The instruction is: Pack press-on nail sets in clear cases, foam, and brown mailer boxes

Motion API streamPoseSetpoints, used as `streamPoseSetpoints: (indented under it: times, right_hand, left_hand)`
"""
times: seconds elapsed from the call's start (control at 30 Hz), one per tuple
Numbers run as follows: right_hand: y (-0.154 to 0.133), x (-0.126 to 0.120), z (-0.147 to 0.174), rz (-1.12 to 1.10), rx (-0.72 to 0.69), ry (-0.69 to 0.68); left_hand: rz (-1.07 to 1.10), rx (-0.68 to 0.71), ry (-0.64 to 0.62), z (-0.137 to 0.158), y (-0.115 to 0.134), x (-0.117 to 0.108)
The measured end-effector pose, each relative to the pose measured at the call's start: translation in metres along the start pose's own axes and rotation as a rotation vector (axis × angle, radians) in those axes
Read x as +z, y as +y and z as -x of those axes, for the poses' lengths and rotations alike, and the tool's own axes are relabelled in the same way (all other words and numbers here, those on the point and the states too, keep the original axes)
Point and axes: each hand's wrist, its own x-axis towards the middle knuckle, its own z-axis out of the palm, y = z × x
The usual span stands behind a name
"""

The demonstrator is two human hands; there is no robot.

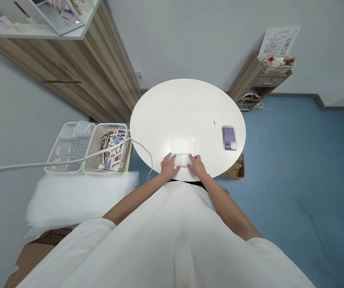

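Observation:
On the near part of the round white table (pixel 186 96), a thin, translucent white packing sheet (pixel 183 145) lies partly flat, its near part folded into a small flat bundle (pixel 182 160). My left hand (pixel 168 166) grips the left end of this bundle, thumb toward me and fingers over the top. At the right end, my right hand (pixel 198 165) holds on in the same way. Whether anything lies inside the folds cannot be made out.
A purple, pixelated item (pixel 229 138) lies at the table's right. Left of the table are a basket of printed packets (pixel 105 168), a basket of clear plastic boxes (pixel 65 171) and stacked white sheets (pixel 81 196). A white cable (pixel 111 149) crosses to the table edge.

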Motion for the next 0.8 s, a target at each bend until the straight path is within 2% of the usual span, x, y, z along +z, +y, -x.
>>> streamPoseSetpoints:
  times: [0.07, 0.1, 0.27, 0.4, 0.47, 0.57, 0.67, 0.8]
  right_hand:
    - [-0.001, 0.003, 0.000, -0.027, 0.008, 0.004]
    - [-0.002, 0.004, 0.000, -0.040, 0.010, 0.003]
    - [-0.008, 0.007, -0.002, -0.087, -0.003, -0.029]
    - [-0.011, 0.010, -0.003, -0.106, 0.014, -0.044]
    - [-0.011, 0.011, -0.003, -0.120, 0.022, -0.049]
    - [-0.011, 0.011, -0.003, -0.144, 0.028, -0.049]
    - [-0.011, 0.010, -0.003, -0.154, 0.044, -0.052]
    - [-0.012, 0.010, -0.004, -0.148, 0.055, -0.054]
  left_hand:
    - [0.089, -0.243, 0.019, 0.005, -0.007, 0.000]
    - [0.138, -0.310, 0.009, 0.007, -0.010, 0.001]
    - [0.536, -0.462, -0.077, 0.005, -0.010, 0.005]
    - [0.927, -0.696, 0.041, -0.003, -0.006, 0.003]
    - [1.118, -0.749, 0.072, -0.005, -0.007, -0.001]
    - [1.186, -0.686, -0.044, -0.005, -0.009, -0.009]
    - [1.013, -0.547, -0.138, -0.006, -0.010, -0.016]
    - [0.716, -0.334, -0.108, -0.015, -0.001, -0.020]
